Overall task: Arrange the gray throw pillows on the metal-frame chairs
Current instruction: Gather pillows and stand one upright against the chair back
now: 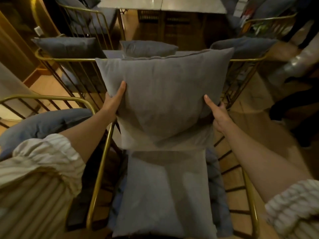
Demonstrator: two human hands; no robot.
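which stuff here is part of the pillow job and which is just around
Part of the job:
- gray pillow held at its sides by the left hand and right hand
- gold metal-frame chair below it, with its gray seat cushion
- pillows on the chairs beyond

Just around:
- pale table at the top
- wooden floor

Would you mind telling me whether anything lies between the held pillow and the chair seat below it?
Yes: the left hand and right hand grip the gray pillow by its sides above the gold-frame chair, and a second pillow already lies flat on the seat, directly underneath it.
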